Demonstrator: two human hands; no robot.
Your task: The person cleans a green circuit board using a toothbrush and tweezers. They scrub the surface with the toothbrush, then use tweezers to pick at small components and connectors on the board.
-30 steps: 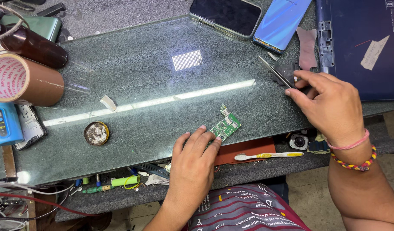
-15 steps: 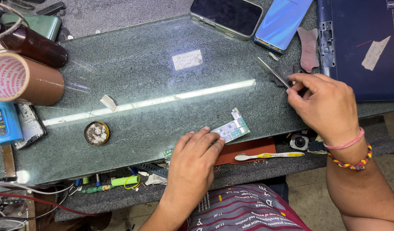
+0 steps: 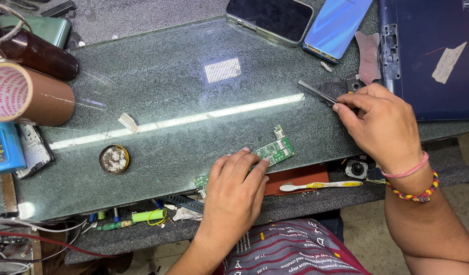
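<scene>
Glass worktop [image 3: 158, 102] — left hand [image 3: 234, 188] fingers flat on circuit board [image 3: 272, 152]; right hand [image 3: 382, 125] fingers pinching tweezers [image 3: 316, 92].

Two phones [image 3: 275, 18] (one tape roll [image 3: 28, 94])

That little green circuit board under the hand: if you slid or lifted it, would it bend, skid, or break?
The green circuit board looks thin and flat, so probably light and fairly stiff. It lies on a smooth glass sheet, so it would likely skid unless pinned, as the left hand pins it. Its exposed small parts suggest it is fragile.
</scene>
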